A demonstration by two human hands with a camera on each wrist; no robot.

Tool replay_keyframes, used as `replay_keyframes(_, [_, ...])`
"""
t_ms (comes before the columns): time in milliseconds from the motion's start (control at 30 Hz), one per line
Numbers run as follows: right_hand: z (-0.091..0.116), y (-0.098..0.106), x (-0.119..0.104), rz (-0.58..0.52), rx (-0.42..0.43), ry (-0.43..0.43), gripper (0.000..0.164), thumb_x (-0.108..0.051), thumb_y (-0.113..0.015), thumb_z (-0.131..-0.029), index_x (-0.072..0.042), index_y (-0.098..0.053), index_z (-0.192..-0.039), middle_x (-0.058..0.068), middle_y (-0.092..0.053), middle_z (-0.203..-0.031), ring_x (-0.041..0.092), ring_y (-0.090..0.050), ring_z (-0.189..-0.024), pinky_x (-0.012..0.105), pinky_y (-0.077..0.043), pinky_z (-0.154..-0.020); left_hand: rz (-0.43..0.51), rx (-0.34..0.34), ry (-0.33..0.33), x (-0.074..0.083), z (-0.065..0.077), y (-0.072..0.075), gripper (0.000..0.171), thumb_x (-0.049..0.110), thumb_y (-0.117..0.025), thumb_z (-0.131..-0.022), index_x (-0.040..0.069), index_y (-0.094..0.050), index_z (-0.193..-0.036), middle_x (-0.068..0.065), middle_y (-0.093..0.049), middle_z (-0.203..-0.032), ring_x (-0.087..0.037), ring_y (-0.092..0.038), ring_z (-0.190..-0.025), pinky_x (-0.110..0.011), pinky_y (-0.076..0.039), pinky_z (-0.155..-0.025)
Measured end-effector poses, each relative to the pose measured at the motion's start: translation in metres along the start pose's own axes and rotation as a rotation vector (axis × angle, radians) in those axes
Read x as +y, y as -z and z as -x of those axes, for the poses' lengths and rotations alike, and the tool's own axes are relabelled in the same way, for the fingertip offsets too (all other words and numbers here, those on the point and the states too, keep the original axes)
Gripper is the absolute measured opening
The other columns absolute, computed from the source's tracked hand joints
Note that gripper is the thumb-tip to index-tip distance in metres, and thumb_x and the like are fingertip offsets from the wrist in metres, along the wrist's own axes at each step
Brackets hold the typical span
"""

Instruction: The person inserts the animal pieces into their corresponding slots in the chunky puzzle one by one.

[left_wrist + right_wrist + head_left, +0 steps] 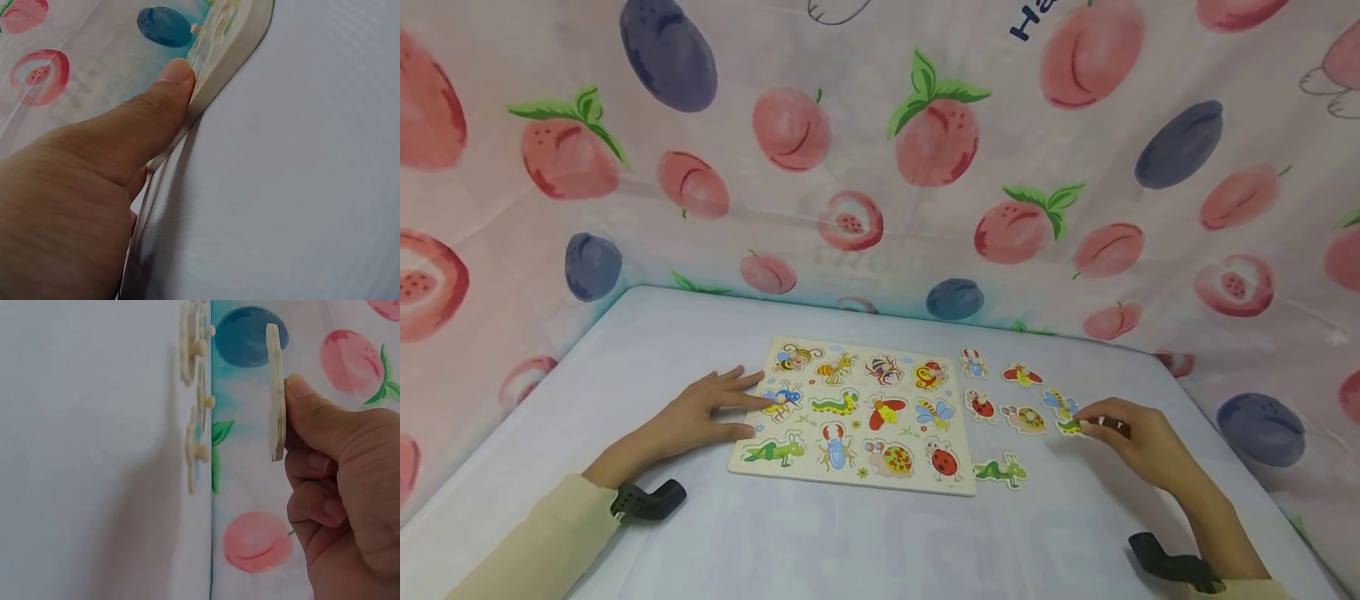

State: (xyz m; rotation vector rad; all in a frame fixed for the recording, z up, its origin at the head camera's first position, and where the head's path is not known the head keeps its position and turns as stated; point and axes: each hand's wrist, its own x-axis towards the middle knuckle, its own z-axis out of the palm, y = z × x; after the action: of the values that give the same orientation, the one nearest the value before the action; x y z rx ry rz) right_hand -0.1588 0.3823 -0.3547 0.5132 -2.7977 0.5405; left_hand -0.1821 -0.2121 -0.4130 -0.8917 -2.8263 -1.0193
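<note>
A wooden insect puzzle board (850, 429) lies flat on the table. My left hand (700, 417) rests at its left side, fingers spread and fairly straight, the index fingertip over the blue insect picture. In the left wrist view the thumb (165, 94) touches the board's edge. Right of the board, my right hand (1138, 442) pinches a small green puzzle piece (1067, 427) between thumb and fingers. The right wrist view shows this piece (276, 400) edge-on and raised off the table; its knob is hidden by the fingers.
Loose knobbed pieces lie right of the board: a stag beetle (973, 363), a red moth (1022, 374), a ladybug (980, 406), a snail (1024, 419), a dragonfly (1060, 403) and a grasshopper (1001, 472). A fruit-print cloth (865, 167) hangs behind the white table (820, 542).
</note>
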Motion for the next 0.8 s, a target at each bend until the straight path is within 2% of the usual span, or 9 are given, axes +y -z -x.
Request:
replay_keyframes(233, [-0.018,0.0,-0.016,-0.032,0.009,0.094,0.021,-0.006,-0.076,-0.08,-0.018,-0.072,-0.097,-0.007,-0.062,-0.085,0.009,-0.046,-0.061,0.02,-0.041,-0.049,-0.004,-0.007,0.026,0.0,0.001,0.0,0.045,0.044,-0.073,-0.081,0.03,-0.066,-0.124,-0.004,-0.041,-0.148,-0.037,-0.02,-0.141,-0.062,-0.008,-0.11])
replay_keyframes(467, [-0.031,-0.006,-0.033,-0.106,-0.034,0.095,0.02,-0.008,-0.074,-0.082,-0.019,-0.072,-0.099,-0.007,-0.066,-0.091,0.011,-0.049,-0.068,0.021,-0.045,-0.055,-0.004,-0.004,0.017,0.0,0.001,0.0,0.046,0.043,-0.073,-0.081,0.029,-0.066,-0.124,-0.005,-0.042,-0.147,-0.038,-0.02,-0.141,-0.062,-0.009,-0.11])
replay_keyframes(800, [-0.049,-0.015,-0.051,-0.146,-0.042,0.126,0.019,-0.009,-0.074,-0.083,-0.019,-0.073,-0.099,-0.008,-0.064,-0.089,0.013,-0.048,-0.066,0.021,-0.042,-0.054,-0.006,-0.002,0.006,-0.001,0.0,0.0,0.046,0.044,-0.072,-0.082,0.028,-0.066,-0.125,-0.005,-0.042,-0.147,-0.037,-0.02,-0.141,-0.061,-0.009,-0.11])
